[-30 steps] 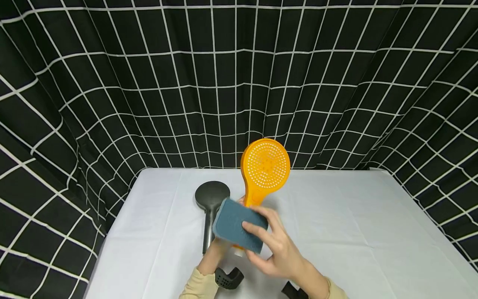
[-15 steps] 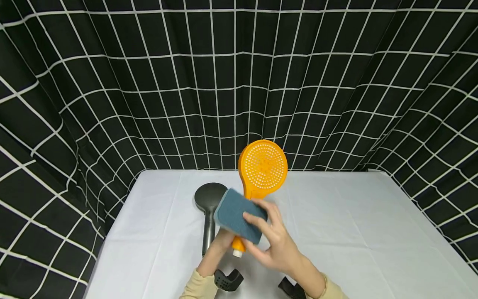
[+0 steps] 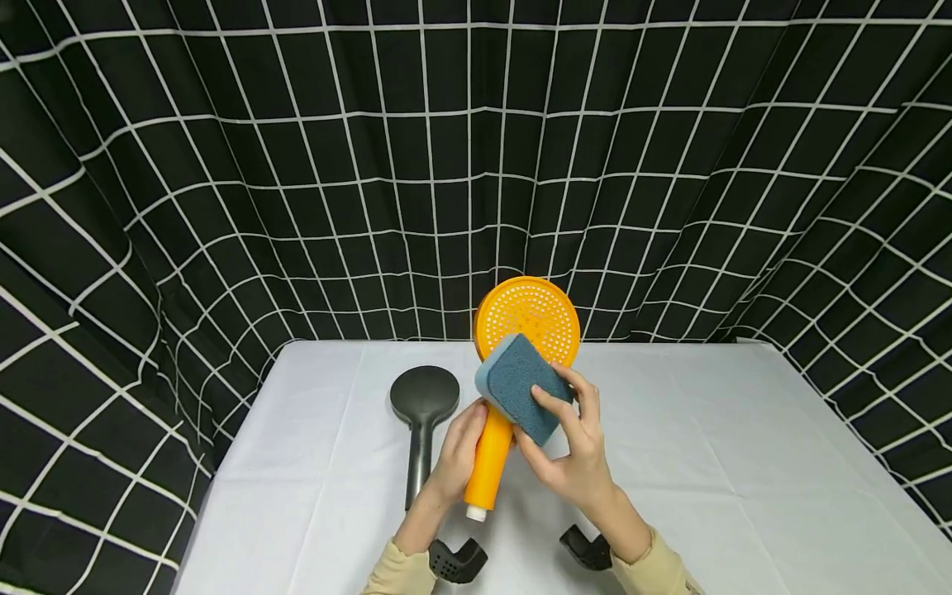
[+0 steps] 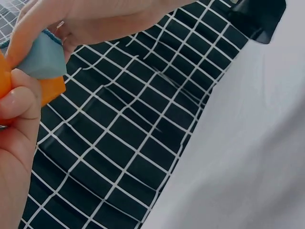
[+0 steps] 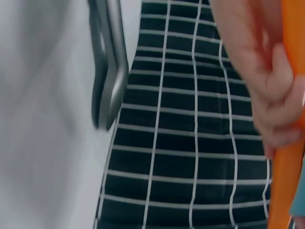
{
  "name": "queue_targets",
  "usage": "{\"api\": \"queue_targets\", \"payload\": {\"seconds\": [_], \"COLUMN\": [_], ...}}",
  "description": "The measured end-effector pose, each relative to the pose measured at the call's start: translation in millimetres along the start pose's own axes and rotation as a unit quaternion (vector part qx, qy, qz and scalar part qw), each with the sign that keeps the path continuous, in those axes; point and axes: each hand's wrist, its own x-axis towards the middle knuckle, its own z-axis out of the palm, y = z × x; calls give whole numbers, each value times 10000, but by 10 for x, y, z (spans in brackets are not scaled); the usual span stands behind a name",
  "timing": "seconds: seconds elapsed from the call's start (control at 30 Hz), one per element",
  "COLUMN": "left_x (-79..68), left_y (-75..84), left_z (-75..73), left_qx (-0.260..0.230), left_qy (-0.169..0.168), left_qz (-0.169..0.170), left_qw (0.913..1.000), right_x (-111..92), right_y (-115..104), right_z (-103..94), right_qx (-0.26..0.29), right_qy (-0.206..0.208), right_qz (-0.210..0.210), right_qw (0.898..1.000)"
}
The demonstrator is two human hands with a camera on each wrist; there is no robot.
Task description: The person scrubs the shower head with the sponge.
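In the head view my left hand (image 3: 459,454) grips the handle of an orange shower head (image 3: 489,467), held tilted over the table with its round holed face upward. A blue sponge (image 3: 521,384) is pinched between the thumb and fingers of my right hand (image 3: 576,442). It overlaps the lower part of the holed face and the neck. In the left wrist view the sponge (image 4: 45,57) shows its pale blue side, close by the left hand's fingers. The right wrist view catches the left hand (image 5: 271,90) wrapped round the orange handle (image 5: 286,186).
A dark grey shower head (image 3: 424,397) lies on the white-covered table (image 3: 669,446), left of my hands. Black wrist-worn camera pieces (image 3: 457,562) sit by both wrists. A black curtain with a white grid (image 3: 483,149) surrounds the table's back and sides.
My right hand has carried the sponge up and to the right, from the orange handle to the lower holed face. More of the handle and left hand now shows.
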Motion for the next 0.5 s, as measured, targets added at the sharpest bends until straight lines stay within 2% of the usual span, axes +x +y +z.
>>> {"api": "queue_targets", "payload": {"seconds": [0.1, 0.13, 0.23, 0.33, 0.37, 0.4, 0.43, 0.5], "left_x": [39, 44, 88, 123, 127, 118, 107, 69], "left_y": [232, 291, 476, 493, 478, 449, 414, 312], "left_z": [113, 133, 186, 176, 167, 152, 135, 97], "left_qx": [-144, -61, -576, -976, -1264, -1257, -1216, -1020], "left_qy": [64, 127, 172, 130, 78, 39, 29, 30], "left_qz": [76, 189, 20, -22, -162, -145, -158, -59], "left_qw": [9998, 9997, 9982, 9951, 9918, 9920, 9924, 9948], "right_x": [-55, -80, -165, -235, -249, -256, -258, -249], "right_y": [-54, -92, -212, -276, -273, -264, -242, -170], "right_z": [9, 11, 12, 8, 10, 12, 17, 33], "right_qx": [93, 244, 777, 1112, 1160, 1182, 1174, 1074], "right_qy": [-11, -101, -436, -644, -652, -624, -566, -393], "right_qz": [38, -90, -817, -1694, -1908, -2056, -2112, -1929], "right_qw": [9999, 9996, 9927, 9771, 9726, 9695, 9687, 9745]}}
